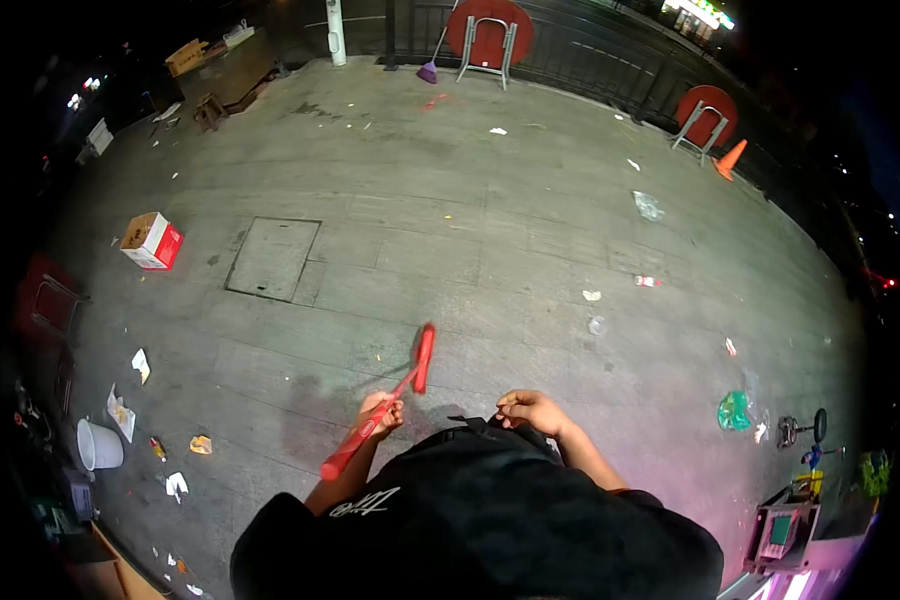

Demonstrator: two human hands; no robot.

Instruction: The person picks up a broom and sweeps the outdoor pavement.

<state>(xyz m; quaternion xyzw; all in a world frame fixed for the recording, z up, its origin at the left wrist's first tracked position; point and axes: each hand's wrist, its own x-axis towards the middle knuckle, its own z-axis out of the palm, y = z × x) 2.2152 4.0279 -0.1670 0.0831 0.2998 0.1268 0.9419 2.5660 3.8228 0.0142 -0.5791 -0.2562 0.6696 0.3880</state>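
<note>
Left grip [381,411] clenched, right grip [532,409] loosely curled, forearms [592,458] bare

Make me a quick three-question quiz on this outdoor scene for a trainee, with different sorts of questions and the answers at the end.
1. Multiple choice: what is the left hand holding?
A) a cardboard box
B) a red tool
C) a purple broom
2. True or false: the orange cone is next to a red round table.
3. Fill in the missing colour: near the left edge of the view, a ____ bucket stands on the ground.

Key: 1. B. 2. True. 3. White.
</note>
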